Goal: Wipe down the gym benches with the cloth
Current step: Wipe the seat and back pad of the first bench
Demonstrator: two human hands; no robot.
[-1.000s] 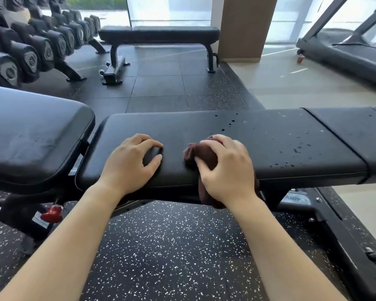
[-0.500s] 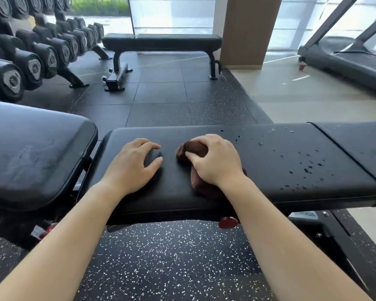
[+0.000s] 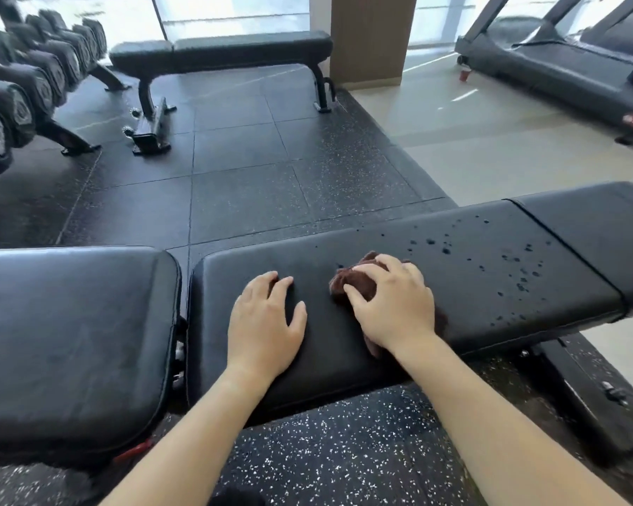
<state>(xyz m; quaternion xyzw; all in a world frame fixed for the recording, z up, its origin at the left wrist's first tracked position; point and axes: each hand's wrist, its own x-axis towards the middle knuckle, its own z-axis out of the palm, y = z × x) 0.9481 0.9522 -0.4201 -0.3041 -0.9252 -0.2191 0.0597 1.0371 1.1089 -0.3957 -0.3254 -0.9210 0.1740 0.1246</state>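
A black padded gym bench (image 3: 490,286) runs across in front of me, its pad speckled with water drops to the right. My right hand (image 3: 391,308) presses a bunched dark brown cloth (image 3: 355,283) onto the pad, fingers curled over the cloth. My left hand (image 3: 264,323) rests flat on the pad just left of it, fingers spread and holding nothing. A second black bench pad (image 3: 70,341) lies beside it at the left.
A flat bench (image 3: 220,52) stands at the far side of the rubber floor. A dumbbell rack (image 3: 22,89) lines the far left. A treadmill (image 3: 563,67) sits at the far right, next to a wooden pillar (image 3: 371,38).
My right hand has slid the cloth away from the near edge, up the pad toward the drops. My left hand has stayed in place. The camera has tilted.
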